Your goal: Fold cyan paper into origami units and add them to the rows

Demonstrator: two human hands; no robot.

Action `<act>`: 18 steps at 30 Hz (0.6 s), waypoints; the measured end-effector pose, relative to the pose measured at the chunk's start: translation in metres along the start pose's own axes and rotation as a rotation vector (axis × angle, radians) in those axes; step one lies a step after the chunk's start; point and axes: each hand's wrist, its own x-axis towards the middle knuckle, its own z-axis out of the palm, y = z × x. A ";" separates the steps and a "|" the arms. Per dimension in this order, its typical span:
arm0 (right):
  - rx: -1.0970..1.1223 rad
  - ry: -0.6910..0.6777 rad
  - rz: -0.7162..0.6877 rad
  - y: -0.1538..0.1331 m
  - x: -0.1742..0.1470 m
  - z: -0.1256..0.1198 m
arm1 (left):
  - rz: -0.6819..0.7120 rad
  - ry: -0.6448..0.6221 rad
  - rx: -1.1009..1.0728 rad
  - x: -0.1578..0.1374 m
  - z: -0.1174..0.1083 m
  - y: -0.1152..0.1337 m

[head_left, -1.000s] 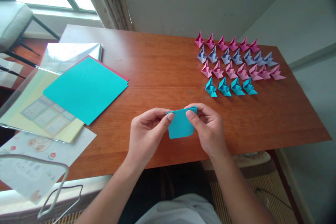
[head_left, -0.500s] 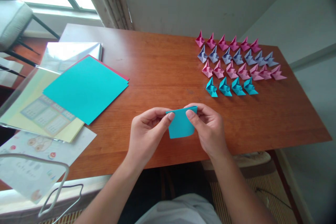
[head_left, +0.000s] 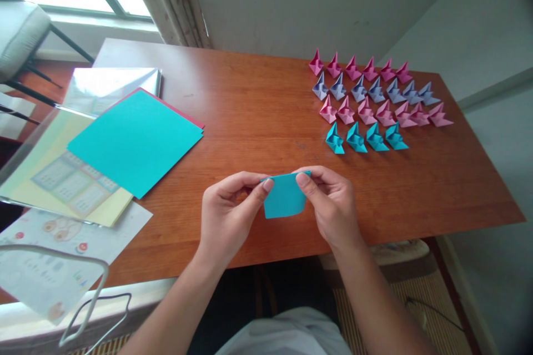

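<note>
A folded piece of turquoise paper (head_left: 285,199) is held up over the front part of the table, its folded edge at the top. My left hand (head_left: 233,205) pinches its upper left corner between thumb and fingers. At the upper right corner, my right hand (head_left: 331,199) grips it the same way, thumb on the near face. The fingertips behind the paper are hidden. Beyond my right hand stand several turquoise origami pieces (head_left: 356,138) in a row. Behind them are rows of pink origami (head_left: 366,111), lilac origami (head_left: 359,89) and magenta origami (head_left: 353,69).
On the left of the wooden table (head_left: 250,105) lie turquoise sheets (head_left: 137,144) over a yellow pack of paper (head_left: 45,144). A clear-wrapped pack (head_left: 116,83) sits behind, a printed white sheet (head_left: 50,255) in front. A chair (head_left: 25,33) stands beyond the left edge.
Both hands keep their pinch on the folded paper. The left hand and the paper have shifted slightly left; the fold stays at the top.
</note>
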 end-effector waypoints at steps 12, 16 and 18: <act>-0.097 0.075 -0.064 0.000 0.005 -0.002 | 0.075 0.055 0.178 0.002 -0.008 0.001; -0.154 0.126 -0.106 0.000 0.003 0.001 | 0.092 0.052 0.216 0.002 -0.008 0.001; -0.125 0.130 -0.108 0.002 0.003 0.003 | 0.096 0.038 0.215 0.003 -0.007 0.000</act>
